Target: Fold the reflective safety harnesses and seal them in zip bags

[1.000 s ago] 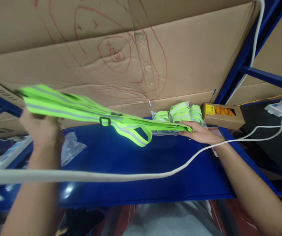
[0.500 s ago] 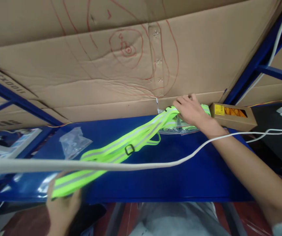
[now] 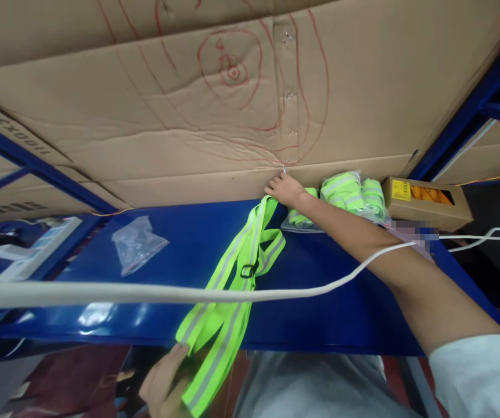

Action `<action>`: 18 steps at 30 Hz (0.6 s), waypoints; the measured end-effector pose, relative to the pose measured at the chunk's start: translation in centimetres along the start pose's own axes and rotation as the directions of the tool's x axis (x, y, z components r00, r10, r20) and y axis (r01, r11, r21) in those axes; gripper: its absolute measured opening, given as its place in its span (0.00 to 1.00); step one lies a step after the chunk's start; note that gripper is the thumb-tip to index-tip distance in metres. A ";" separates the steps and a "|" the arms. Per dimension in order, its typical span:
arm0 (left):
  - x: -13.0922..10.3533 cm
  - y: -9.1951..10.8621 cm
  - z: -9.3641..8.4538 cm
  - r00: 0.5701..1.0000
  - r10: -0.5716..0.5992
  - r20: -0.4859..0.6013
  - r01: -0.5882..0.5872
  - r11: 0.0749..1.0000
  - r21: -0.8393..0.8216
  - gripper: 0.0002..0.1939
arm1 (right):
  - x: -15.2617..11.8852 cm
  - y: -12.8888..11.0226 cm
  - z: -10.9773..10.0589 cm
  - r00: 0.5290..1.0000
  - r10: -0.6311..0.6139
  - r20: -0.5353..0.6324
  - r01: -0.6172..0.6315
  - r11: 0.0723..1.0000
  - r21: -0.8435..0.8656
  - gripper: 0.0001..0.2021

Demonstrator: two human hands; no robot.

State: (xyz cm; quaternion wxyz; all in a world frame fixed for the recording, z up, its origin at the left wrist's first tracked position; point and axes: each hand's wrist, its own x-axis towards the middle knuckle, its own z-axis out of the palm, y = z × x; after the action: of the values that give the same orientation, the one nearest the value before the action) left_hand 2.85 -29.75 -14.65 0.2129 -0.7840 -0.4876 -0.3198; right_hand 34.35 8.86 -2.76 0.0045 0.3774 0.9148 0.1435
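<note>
Clear bag (image 3: 139,244): Wrinkled plastic lies on the blue table (image 3: 319,325), beyond the left hand (image 3: 165,377) and slightly to its left; contents, if any, cannot be made out.
Left hand: Slightly blurred at the table's front edge, it pinches the near end of a green strap (image 3: 229,334), thumb on top.
Green strap: Reflective-striped and folded in loops, it stretches between the two grips, its long axis running away and rightward from the left hand; a white cable (image 3: 101,293) crosses in front.
Buckle (image 3: 248,271): The black slider sits between the hands, a short loop bulging to its right.
Right hand (image 3: 287,188): Nearer the cardboard backing, it appears closed on the strap's far end, its underside hidden.
Plastic packets (image 3: 343,191): Folded green straps fill them, just right of the right hand, partly behind its forearm.
Cardboard box (image 3: 432,213): Farther right of that grip, its window shows orange contents.
</note>
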 end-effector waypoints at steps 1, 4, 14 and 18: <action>0.0 0.0 -0.1 1.000 -0.007 -0.018 0.008 1.000 0.016 0.09 | -0.2 -0.1 0.1 1.000 -0.007 -0.003 0.007 1.000 0.000 0.18; -0.1 -0.1 0.0 0.997 -0.025 -0.075 0.030 0.998 0.059 0.11 | -1.6 -0.9 -0.7 0.999 -0.018 -0.049 0.020 0.999 0.049 0.26; 1.9 1.8 0.4 0.979 0.006 -0.201 0.047 0.965 0.257 0.11 | -8.5 -20.1 -3.1 0.806 -0.302 -0.509 0.516 0.781 0.353 0.30; 1.5 1.9 0.4 0.964 -0.249 -0.087 0.263 0.941 0.215 0.12 | -8.0 -21.6 1.4 0.796 -0.382 -0.469 0.561 0.757 0.335 0.23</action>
State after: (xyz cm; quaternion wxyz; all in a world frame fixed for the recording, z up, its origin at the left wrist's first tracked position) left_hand 5.13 -29.38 -13.86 0.2710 -0.6751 -0.6119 -0.3105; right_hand 25.33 -10.87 -10.63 -0.2214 0.0855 0.9713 -0.0131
